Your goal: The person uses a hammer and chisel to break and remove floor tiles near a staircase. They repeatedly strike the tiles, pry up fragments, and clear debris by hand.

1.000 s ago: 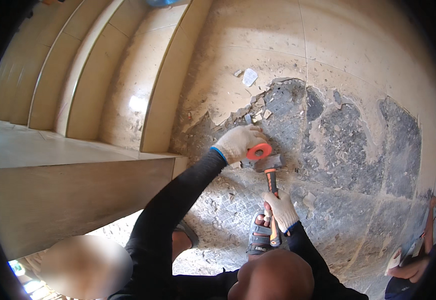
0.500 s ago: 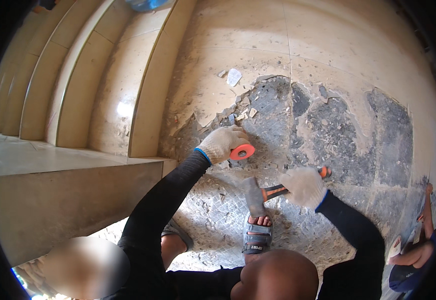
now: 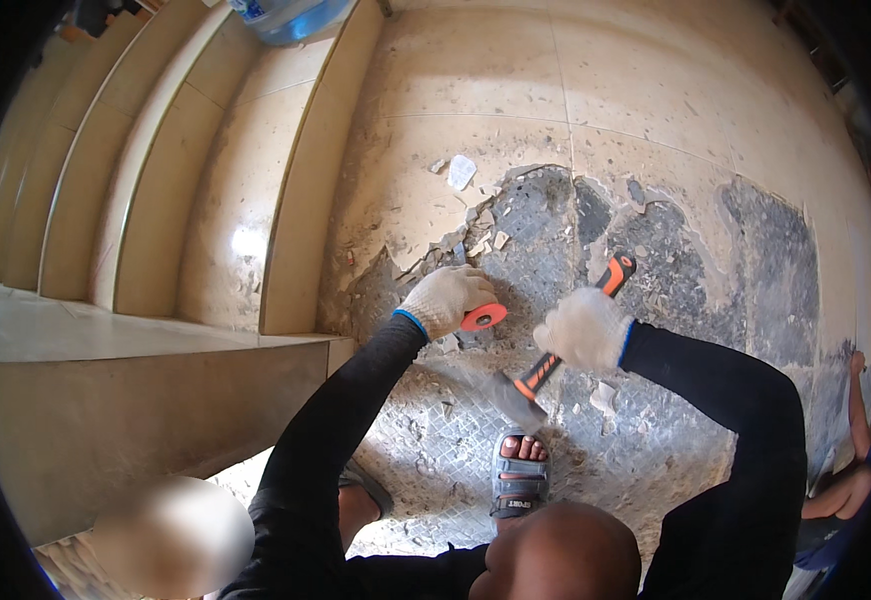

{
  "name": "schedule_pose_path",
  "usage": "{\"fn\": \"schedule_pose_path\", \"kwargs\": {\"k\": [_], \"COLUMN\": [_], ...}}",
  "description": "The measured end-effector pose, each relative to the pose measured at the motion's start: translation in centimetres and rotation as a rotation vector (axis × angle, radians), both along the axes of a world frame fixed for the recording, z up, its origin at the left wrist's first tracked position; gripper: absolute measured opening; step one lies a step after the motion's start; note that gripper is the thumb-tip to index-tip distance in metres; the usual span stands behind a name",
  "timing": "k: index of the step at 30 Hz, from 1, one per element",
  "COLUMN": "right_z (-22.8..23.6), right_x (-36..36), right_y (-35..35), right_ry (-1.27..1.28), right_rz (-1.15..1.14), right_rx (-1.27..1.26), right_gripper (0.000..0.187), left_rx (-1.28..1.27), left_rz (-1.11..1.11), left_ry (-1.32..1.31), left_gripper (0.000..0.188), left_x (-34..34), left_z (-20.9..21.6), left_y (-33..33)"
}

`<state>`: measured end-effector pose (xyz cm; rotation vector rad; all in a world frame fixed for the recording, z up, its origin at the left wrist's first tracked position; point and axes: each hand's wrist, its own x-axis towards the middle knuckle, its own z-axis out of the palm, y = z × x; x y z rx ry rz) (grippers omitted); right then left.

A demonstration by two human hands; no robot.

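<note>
My left hand [image 3: 448,300], in a white knit glove, is closed around a chisel whose round orange-red guard [image 3: 484,317] faces up. Below the guard the shaft is hidden by my fingers, and the hand is low over broken tile by a ragged tile edge. To its right, my gloved right hand [image 3: 586,328] grips a hammer by its black and orange handle [image 3: 618,272]. The grey hammer head [image 3: 519,402] points down toward my sandalled foot, slightly blurred, apart from the chisel.
Beige steps [image 3: 301,200] rise on the left, with a blue plastic water bottle [image 3: 301,20] on one. Loose tile shards [image 3: 463,172] lie on the beige floor tiles [image 3: 656,90]. Exposed grey bedding [image 3: 776,270] spreads to the right. Another person [image 3: 861,430] is at the right edge.
My right hand has moved up and slightly left, and the hammer has tilted, its handle end higher and its head lower. My left hand keeps its hold on the chisel.
</note>
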<state>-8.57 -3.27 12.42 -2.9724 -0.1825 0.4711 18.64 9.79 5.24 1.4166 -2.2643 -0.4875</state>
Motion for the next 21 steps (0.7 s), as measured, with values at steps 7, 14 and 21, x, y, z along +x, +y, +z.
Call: {"fn": "schedule_pose_path", "kwargs": {"k": [7,14,21], "right_z": [-1.9,-4.7,-5.0], "right_x": [0.5,-2.4,1.2], "right_y": [1.0,6.7,4.4], "right_ry": [-0.025,-0.121,-0.173], "right_rz": [-0.338,-0.357,-0.686], "right_rx": [-0.041,0.216,0.319], "right_gripper": [0.011,0.035,0.034], "left_rx": [-0.01,-0.037,-0.009], "left_rz": [0.081,0.215,0.884], "left_ry": [-0.107,-0.154,-0.273], "left_gripper": [0.03,0.041,0.077], "left_x": [1.5,0.8,2.6], "left_z": [0.0,0.6,1.5], "left_y": [-0.3,0.1,5.1]}}
